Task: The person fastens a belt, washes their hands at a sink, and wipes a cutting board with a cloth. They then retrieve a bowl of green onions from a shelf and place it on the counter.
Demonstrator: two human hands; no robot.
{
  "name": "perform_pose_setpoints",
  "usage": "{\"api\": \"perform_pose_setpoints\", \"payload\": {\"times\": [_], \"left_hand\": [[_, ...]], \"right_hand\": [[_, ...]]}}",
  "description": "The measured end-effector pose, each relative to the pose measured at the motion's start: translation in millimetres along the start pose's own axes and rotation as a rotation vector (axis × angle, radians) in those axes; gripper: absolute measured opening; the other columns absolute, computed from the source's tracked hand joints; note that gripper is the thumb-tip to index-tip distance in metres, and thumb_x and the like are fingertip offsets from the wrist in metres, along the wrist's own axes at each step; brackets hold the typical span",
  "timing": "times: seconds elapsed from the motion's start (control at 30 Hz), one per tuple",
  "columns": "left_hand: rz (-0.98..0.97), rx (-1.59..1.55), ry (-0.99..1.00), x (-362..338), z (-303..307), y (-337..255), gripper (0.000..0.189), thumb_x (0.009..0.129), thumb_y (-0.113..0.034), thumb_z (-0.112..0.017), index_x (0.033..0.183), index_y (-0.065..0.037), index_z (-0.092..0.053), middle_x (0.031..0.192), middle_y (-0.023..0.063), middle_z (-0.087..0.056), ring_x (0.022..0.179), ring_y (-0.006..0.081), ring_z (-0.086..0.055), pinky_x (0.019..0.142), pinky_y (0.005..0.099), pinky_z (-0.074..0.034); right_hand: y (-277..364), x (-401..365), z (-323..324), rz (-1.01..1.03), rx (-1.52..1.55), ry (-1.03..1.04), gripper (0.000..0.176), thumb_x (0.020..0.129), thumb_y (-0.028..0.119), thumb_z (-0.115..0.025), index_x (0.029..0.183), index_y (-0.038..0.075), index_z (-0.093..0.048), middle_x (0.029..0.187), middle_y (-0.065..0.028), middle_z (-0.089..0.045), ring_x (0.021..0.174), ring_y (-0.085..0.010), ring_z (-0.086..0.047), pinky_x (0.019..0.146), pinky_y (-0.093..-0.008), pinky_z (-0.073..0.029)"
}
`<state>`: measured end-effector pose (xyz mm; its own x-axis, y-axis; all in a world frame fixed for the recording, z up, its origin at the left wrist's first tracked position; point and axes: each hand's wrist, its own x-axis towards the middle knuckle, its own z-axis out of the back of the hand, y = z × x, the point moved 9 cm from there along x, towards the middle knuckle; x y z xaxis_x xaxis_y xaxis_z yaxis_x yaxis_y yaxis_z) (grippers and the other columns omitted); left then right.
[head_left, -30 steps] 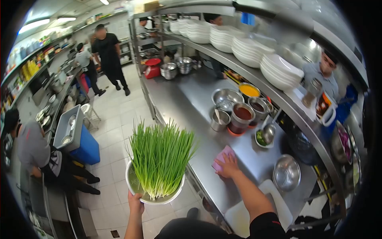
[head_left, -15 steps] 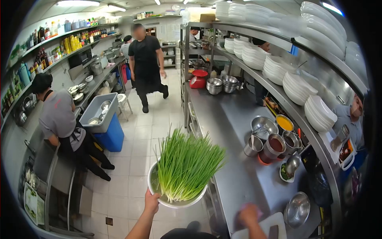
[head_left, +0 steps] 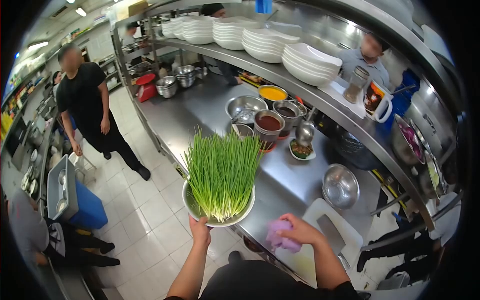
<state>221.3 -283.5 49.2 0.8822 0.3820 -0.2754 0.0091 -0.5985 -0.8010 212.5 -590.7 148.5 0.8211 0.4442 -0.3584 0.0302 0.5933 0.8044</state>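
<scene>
My left hand [head_left: 200,232] grips the near rim of a pale colander [head_left: 187,201], holding it up beside the steel counter's edge. A thick bunch of chives or thin spring onions [head_left: 220,170] stands in it, white ends towards me and green tips pointing away. In my right hand [head_left: 303,232] is a crumpled purple cloth [head_left: 280,235], held just above the counter's near corner. Right beside that hand lies a white cutting board [head_left: 345,220] with a dark blade-like piece on it.
The steel counter [head_left: 200,107] bears an empty metal bowl [head_left: 341,186], sauce pots [head_left: 268,125], a small dish [head_left: 302,150] and a red scale [head_left: 146,87]. Stacked white bowls [head_left: 270,44] line the shelf above. A person in black [head_left: 85,100] stands in the aisle; a blue bin [head_left: 90,207] is at left.
My view has swung right towards the counter. The right hand, blurred before, now shows clearly with the purple cloth, raised off the board area. The person in black has stepped closer.
</scene>
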Motion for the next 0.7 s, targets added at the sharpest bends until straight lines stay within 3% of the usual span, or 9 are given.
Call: {"api": "perform_pose_setpoints", "payload": {"times": [0.1,0.23,0.4,0.43,0.5,0.57,0.6,0.63,0.7], "left_hand": [[0.041,-0.005,-0.009,-12,-23,21,0.062,0.072,0.006,-0.045,0.129,-0.013,-0.030,0.113,0.0109,-0.050,0.090,0.0255,-0.059,0.063,0.0396,-0.056],[0.097,0.008,0.020,-29,-42,44,0.068,0.075,0.008,-0.046,0.133,-0.016,-0.020,0.125,0.0131,-0.039,0.104,0.0267,-0.052,0.073,0.0404,-0.053],[0.150,0.059,0.088,-50,-52,68,0.073,0.080,0.004,-0.050,0.136,-0.020,-0.009,0.131,0.0140,-0.031,0.115,0.0286,-0.042,0.084,0.0463,-0.048],[0.189,0.089,0.116,-56,-54,70,0.073,0.082,0.003,-0.051,0.135,-0.021,-0.008,0.132,0.0138,-0.029,0.118,0.0294,-0.038,0.088,0.0509,-0.045],[0.212,0.102,0.063,-63,-45,68,0.072,0.081,0.001,-0.054,0.135,-0.018,-0.010,0.131,0.0136,-0.031,0.113,0.0274,-0.042,0.088,0.0447,-0.045],[0.070,0.417,0.041,-59,-25,53,0.072,0.083,-0.003,-0.056,0.136,-0.011,-0.007,0.126,0.0145,-0.033,0.108,0.0254,-0.045,0.085,0.0366,-0.046],[-0.097,0.428,-0.024,-60,-20,35,0.062,0.081,-0.004,-0.058,0.132,-0.007,-0.023,0.121,0.0146,-0.038,0.102,0.0245,-0.047,0.086,0.0348,-0.043],[-0.097,0.428,-0.022,-56,-18,26,0.062,0.081,-0.004,-0.058,0.132,-0.007,-0.023,0.121,0.0146,-0.038,0.102,0.0245,-0.047,0.086,0.0348,-0.043],[-0.666,0.910,0.120,-63,-52,-34,0.047,0.076,-0.003,-0.060,0.119,-0.004,-0.042,0.110,0.0143,-0.045,0.098,0.0255,-0.049,0.086,0.0358,-0.042]], "right_hand": [[-1,-23,35,-0.038,0.156,-0.218,0.054,0.076,0.032,-0.070,0.117,0.006,-0.047,0.093,-0.0133,-0.061,0.083,-0.0177,-0.060,0.074,-0.0318,-0.049],[12,-22,77,-0.034,-0.053,-0.552,0.048,0.070,0.024,-0.072,0.112,0.009,-0.056,0.100,-0.0139,-0.061,0.085,-0.0233,-0.061,0.076,-0.0349,-0.049],[-26,24,77,0.070,-0.827,-0.751,0.037,0.069,0.023,-0.069,0.103,0.010,-0.064,0.099,-0.0156,-0.063,0.086,-0.0309,-0.061,0.077,-0.0383,-0.048],[-18,26,71,0.070,-0.824,-0.740,0.037,0.069,0.023,-0.069,0.103,0.010,-0.064,0.099,-0.0156,-0.063,0.086,-0.0309,-0.061,0.077,-0.0383,-0.048],[-10,44,52,-0.028,-0.325,-0.624,0.029,0.072,0.026,-0.066,0.095,0.009,-0.066,0.092,-0.0149,-0.064,0.086,-0.0297,-0.062,0.075,-0.0383,-0.048],[-15,65,18,-0.053,-0.113,-0.499,0.030,0.072,0.030,-0.066,0.093,0.008,-0.066,0.088,-0.0136,-0.065,0.084,-0.0280,-0.062,0.074,-0.0383,-0.048],[-15,76,1,-0.096,-0.216,-0.426,0.032,0.072,0.032,-0.066,0.092,0.006,-0.065,0.088,-0.0142,-0.065,0.084,-0.0285,-0.062,0.073,-0.0390,-0.049],[-13,85,-13,-0.137,-0.322,-0.353,0.035,0.072,0.034,-0.066,0.090,0.004,-0.065,0.088,-0.0148,-0.065,0.085,-0.0290,-0.062,0.073,-0.0397,-0.049],[1,97,-28,-0.153,-0.474,-0.324,0.039,0.072,0.036,-0.066,0.092,0.003,-0.062,0.091,-0.0158,-0.064,0.086,-0.0300,-0.062,0.073,-0.0402,-0.049]]}}
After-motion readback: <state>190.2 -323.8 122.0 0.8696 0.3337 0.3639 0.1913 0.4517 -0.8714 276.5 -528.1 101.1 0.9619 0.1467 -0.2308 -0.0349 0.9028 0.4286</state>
